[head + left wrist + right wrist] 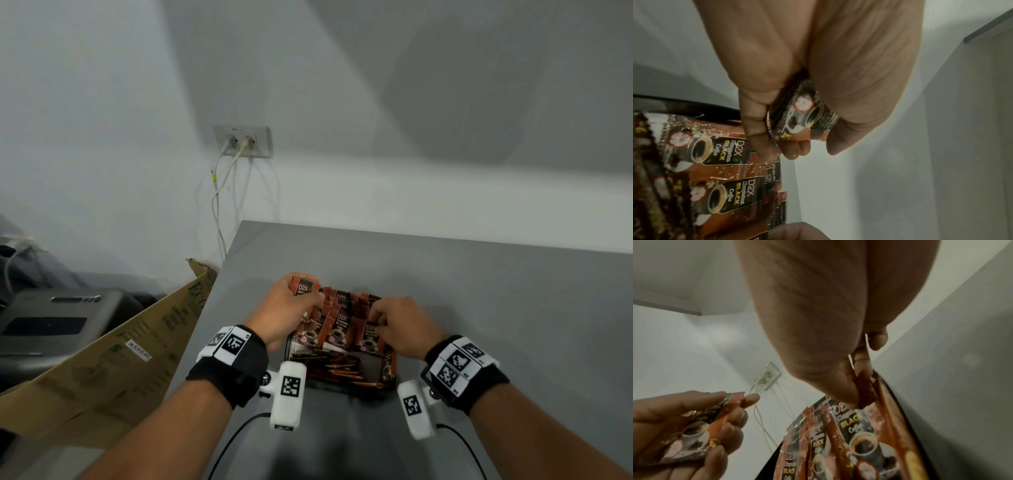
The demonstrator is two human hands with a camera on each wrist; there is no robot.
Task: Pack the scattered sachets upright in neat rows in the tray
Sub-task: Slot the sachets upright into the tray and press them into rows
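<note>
A dark tray (388,368) sits on the grey table, packed with brown "D2X Black Coffee" sachets (339,325) standing in rows (723,155) (855,431). My left hand (291,308) hovers at the tray's far left corner and grips one loose sachet (303,286) (805,113) (701,431) between thumb and fingers. My right hand (394,322) is over the tray's right side, its fingers pinching the top of a standing sachet (865,386) in the right row. The tray's near end holds sachets lying flat (339,368).
The grey table (479,308) ends at its left edge beside a tilted cardboard box (113,363). A dark printer-like device (51,322) stands further left. A wall socket (244,141) with white cables hangs behind. Black wrist-camera cables (236,435) trail over the table's near part.
</note>
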